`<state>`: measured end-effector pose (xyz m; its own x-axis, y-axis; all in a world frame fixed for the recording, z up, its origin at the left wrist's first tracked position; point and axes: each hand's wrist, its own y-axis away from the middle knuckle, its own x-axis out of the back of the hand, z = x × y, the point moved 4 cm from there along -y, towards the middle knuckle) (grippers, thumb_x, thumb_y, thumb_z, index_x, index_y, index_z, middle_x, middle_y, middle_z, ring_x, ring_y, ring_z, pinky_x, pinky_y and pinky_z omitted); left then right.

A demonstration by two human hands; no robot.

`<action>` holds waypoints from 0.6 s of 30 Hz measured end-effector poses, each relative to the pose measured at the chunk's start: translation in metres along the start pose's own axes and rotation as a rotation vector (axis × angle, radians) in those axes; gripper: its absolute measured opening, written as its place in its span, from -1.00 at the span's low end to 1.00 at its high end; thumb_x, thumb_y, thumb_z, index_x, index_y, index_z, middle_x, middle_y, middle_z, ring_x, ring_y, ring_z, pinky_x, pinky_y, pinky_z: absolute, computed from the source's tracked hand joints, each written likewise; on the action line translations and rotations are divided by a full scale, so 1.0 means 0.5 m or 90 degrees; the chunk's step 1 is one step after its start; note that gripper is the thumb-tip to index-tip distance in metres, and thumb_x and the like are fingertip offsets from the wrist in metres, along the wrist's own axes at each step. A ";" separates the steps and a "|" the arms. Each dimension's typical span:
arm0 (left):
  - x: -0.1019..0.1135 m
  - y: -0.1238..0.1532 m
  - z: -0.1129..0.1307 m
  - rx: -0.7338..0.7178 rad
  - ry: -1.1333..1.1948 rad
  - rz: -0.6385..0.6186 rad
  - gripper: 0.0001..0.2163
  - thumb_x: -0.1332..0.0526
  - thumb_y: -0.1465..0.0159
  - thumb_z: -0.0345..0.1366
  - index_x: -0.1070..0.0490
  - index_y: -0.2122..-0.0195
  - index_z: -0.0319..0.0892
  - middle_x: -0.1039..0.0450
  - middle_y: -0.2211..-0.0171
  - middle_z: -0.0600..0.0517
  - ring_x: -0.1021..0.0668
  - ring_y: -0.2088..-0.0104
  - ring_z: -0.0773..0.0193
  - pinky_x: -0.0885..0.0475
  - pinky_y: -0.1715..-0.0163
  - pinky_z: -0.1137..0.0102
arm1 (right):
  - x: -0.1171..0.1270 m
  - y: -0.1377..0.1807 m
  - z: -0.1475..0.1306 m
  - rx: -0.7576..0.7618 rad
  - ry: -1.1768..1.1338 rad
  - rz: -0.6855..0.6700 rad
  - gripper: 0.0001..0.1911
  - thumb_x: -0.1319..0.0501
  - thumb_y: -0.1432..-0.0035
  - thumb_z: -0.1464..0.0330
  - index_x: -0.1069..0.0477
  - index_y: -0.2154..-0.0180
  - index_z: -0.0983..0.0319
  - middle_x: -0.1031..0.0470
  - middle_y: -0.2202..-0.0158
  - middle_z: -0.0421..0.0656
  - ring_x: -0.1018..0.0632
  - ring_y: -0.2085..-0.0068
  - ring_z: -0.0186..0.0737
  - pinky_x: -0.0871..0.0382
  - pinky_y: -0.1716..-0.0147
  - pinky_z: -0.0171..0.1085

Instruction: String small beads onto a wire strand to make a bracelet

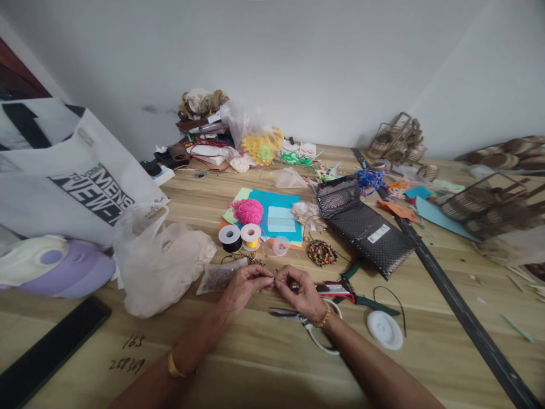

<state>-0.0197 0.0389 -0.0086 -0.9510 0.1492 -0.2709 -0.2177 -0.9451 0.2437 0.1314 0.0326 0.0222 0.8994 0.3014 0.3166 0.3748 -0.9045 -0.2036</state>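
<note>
From where I stand, the left hand (249,281) and the right hand (301,291) almost meet over the wood-grained worktop (238,363), each pinched narrow, thumb against forefinger, on a tiny piece (273,279) between their fingertips (too small for me to say what it is made of). A string of little beads circles the right wrist, and a smooth yellowish band sits on the left forearm. Beside the left hand lies a flat, clear packet (215,278) of fine grains, with a crumpled, milky plastic bag (157,278) farther left. Beyond the fingers, two white-flanged spools stand together, the black spool (230,244) next to the yellow spool (251,238), with a fuzzy pink ball of yarn (248,211) behind them on flat coloured sheets. A shallow, translucent round dish (281,246) is near the spools, and a knobbly coil of multicoloured beads (315,257) lies to its right. Under the right hand and wrist, scissors (284,313) show slim dark blades and pale looped handles; a red-edged cutter (334,289) rests just beyond. Farther right are a glossy, bubble-textured black mailer (370,233) and a smooth white disc (385,329).
</note>
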 end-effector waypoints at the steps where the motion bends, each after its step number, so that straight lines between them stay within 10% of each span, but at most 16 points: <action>1: -0.001 0.000 0.001 -0.002 -0.001 -0.001 -0.83 -0.43 0.10 -0.29 -0.55 0.48 -0.23 -0.51 0.57 0.05 -0.48 0.50 0.31 -0.32 0.40 0.40 | 0.000 0.000 -0.001 0.000 0.003 0.002 -0.80 -0.16 -0.18 0.29 -0.35 0.44 0.26 -0.34 0.55 -0.22 -0.32 0.51 -0.35 -0.20 0.54 -0.38; 18: -0.003 0.002 0.003 0.021 0.013 0.007 -0.80 -0.45 0.10 -0.28 -0.57 0.46 -0.24 -0.52 0.57 0.03 -0.50 0.49 0.30 -0.32 0.41 0.40 | 0.002 -0.001 0.009 -0.017 0.022 0.021 -0.82 -0.17 -0.17 0.30 -0.35 0.43 0.25 -0.34 0.54 -0.24 -0.32 0.52 -0.36 -0.19 0.54 -0.39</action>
<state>-0.0187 0.0383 -0.0065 -0.9488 0.1323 -0.2868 -0.2144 -0.9366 0.2772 0.1333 0.0346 0.0185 0.9026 0.2615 0.3421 0.3389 -0.9214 -0.1901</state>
